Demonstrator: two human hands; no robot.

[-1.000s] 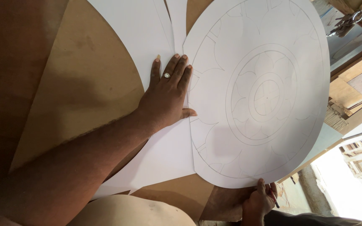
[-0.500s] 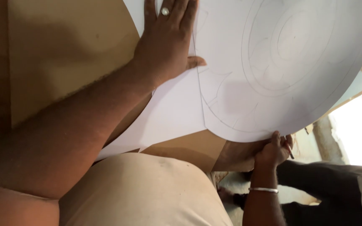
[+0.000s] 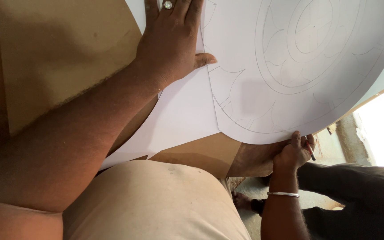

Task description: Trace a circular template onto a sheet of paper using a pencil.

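- Two hands are working on a round white paper sheet [image 3: 290,66] that bears a pencilled circular pattern and is lying over a brown board [image 3: 67,58].
- The left hand [image 3: 172,42] is pressing flat, fingers spread and thumb stuck out, on the sheet's edge where it is overlapping a second white sheet [image 3: 178,115]; a ring [image 3: 168,5] is showing on one finger.
- The right hand [image 3: 294,151] is curling at the round sheet's near rim, holding a pencil [image 3: 310,151] and touching the paper's underside.
- A metal bangle [image 3: 283,194] is circling that wrist.
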